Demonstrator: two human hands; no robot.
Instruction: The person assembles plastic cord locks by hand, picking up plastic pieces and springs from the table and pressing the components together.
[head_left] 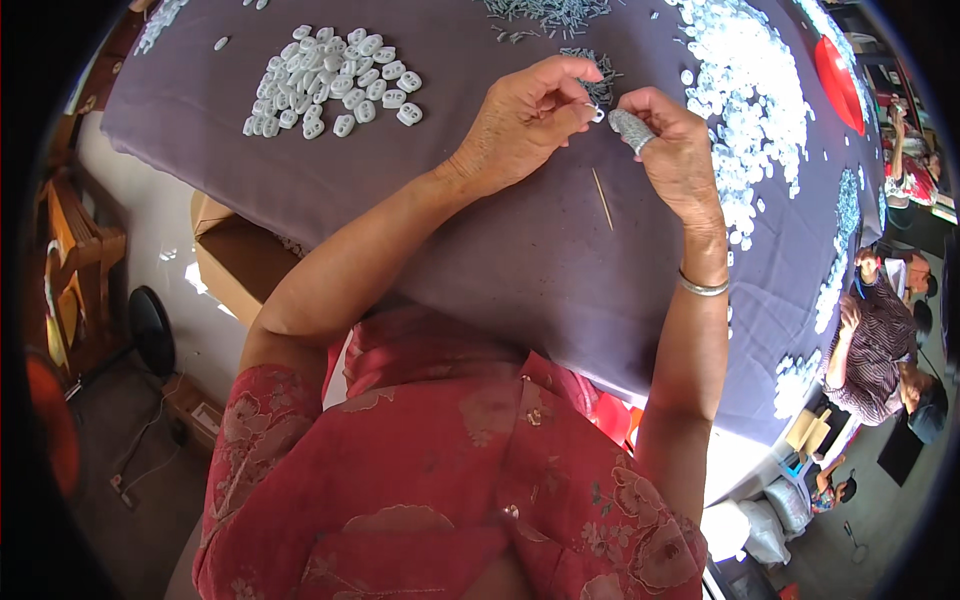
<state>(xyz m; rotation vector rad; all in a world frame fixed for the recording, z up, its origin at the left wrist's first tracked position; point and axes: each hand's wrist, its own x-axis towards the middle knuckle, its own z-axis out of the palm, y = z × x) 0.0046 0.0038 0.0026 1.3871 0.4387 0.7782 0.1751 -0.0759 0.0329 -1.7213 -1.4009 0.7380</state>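
Note:
My left hand (530, 120) is closed in a pinch on a small white plastic piece (598, 115), which sticks out from the fingertips. Just to its right is my right hand (672, 145), its fingers bent together and its thumb wrapped in a grey covering (630, 130). Whatever the right fingers hold, if anything, is too small to make out. A little heap of thin grey pins (604, 88) lies right behind the left fingertips. Below the hands, a thin wooden stick (602, 198) rests on the dark tablecloth (480, 250).
White oval plastic pieces (335, 80) are piled at the left. More grey pins (550, 10) lie at the far edge. Translucent white pieces (750, 110) spread along the right, near a red bowl (840, 85). A cardboard box (235, 260) stands beside the table; other people (885, 340) sit at right.

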